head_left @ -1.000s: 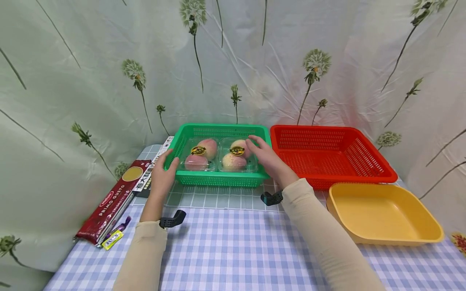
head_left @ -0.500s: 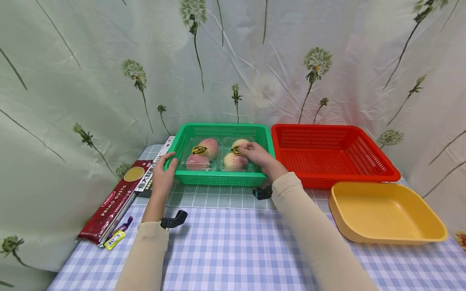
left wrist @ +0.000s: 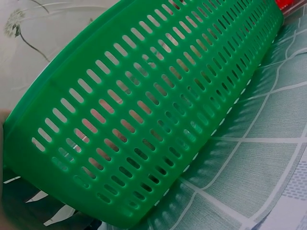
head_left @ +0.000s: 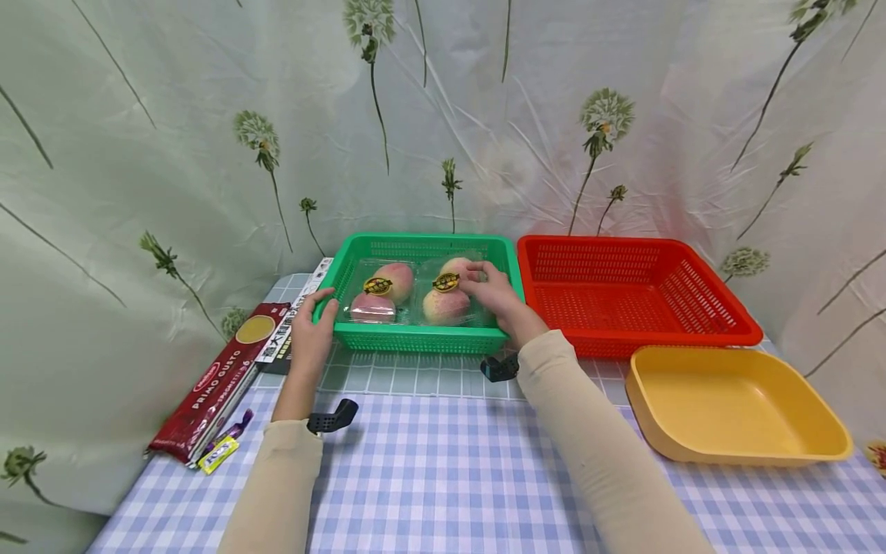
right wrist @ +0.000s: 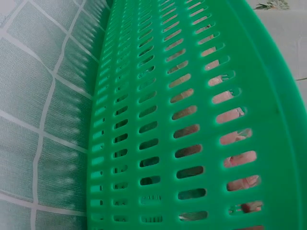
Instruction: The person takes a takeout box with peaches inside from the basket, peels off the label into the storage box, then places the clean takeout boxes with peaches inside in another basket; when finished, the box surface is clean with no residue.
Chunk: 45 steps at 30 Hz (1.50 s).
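Note:
In the head view, two clear plastic boxes of peaches sit side by side in a green basket (head_left: 415, 338). Each box has a black-and-yellow label. My right hand (head_left: 494, 292) reaches over the front rim and grips the right box of peaches (head_left: 443, 309); this box looks slightly tilted. The left box of peaches (head_left: 374, 308) is untouched. At the basket's front left corner, my left hand (head_left: 311, 335) holds the rim between thumb and fingers. Both wrist views are mostly filled by the slotted basket wall (left wrist: 144, 110), with the right hand hidden behind it.
A red basket (head_left: 637, 338) stands right of the green one, with a yellow tub (head_left: 734, 454) in front of it. To the left lie a red spaghetti packet (head_left: 214, 385), a black-and-white package (head_left: 277, 338) and small wrapped sweets (head_left: 218, 454). A patterned curtain hangs behind.
My right hand has come down and inward onto the right box of peaches, which has then tilted and shifted slightly left. The left hand stays at the basket's corner.

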Motion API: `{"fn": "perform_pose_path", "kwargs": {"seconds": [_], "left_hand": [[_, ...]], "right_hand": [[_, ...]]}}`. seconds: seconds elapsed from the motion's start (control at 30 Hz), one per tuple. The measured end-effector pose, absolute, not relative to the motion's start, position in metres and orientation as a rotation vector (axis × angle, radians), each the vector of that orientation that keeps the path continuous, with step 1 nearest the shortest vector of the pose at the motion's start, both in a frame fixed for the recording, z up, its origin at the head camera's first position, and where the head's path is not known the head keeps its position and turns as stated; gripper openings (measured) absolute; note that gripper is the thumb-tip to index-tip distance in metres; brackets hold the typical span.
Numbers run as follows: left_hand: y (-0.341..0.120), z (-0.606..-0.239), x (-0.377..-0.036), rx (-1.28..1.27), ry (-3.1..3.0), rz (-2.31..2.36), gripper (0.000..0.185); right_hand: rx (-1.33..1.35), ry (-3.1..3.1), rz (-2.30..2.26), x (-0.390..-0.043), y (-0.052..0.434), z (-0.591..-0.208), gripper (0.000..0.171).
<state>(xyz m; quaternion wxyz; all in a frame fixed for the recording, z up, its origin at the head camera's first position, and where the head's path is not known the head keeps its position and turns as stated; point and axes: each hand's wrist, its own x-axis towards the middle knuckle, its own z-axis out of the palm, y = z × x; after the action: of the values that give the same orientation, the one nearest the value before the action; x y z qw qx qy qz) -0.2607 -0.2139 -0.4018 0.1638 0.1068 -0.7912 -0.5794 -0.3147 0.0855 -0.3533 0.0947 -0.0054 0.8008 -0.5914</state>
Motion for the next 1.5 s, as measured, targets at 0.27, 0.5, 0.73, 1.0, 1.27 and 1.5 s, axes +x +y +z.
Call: {"fn": "perform_pose_path", "kwargs": {"seconds": [0.27,0.5,0.73,1.0,1.27,1.5], "left_hand": [[-0.213,-0.403,-0.261,0.306,-2.224,-1.651,0.040],[-0.212,-0.404,-0.261,0.292,-2.201,-1.651,0.040],[-0.211,-0.405,-0.262,0.287,-2.193,-1.645,0.039],[-0.211,-0.406,-0.262,0.314,-2.185,-1.649,0.038],[-0.211,-0.406,-0.262,0.311,-2.160,-1.662,0.037],[-0.210,-0.406,-0.262,0.334,-2.176,-1.666,0.037]], "right_hand": [[-0.060,2.380,-1.650,-0.313,0.087,-0.350,0.060],[-0.060,2.338,-1.653,-0.311,0.085,-0.350,0.050],[-0.025,2.426,-1.685,-0.311,0.083,-0.351,0.053],[-0.027,2.553,-1.637,-0.311,0.081,-0.347,0.050],[-0.075,2.567,-1.644,-0.308,0.082,-0.331,0.046],[-0.095,2.632,-1.649,-0.305,0.081,-0.320,0.043]]}}
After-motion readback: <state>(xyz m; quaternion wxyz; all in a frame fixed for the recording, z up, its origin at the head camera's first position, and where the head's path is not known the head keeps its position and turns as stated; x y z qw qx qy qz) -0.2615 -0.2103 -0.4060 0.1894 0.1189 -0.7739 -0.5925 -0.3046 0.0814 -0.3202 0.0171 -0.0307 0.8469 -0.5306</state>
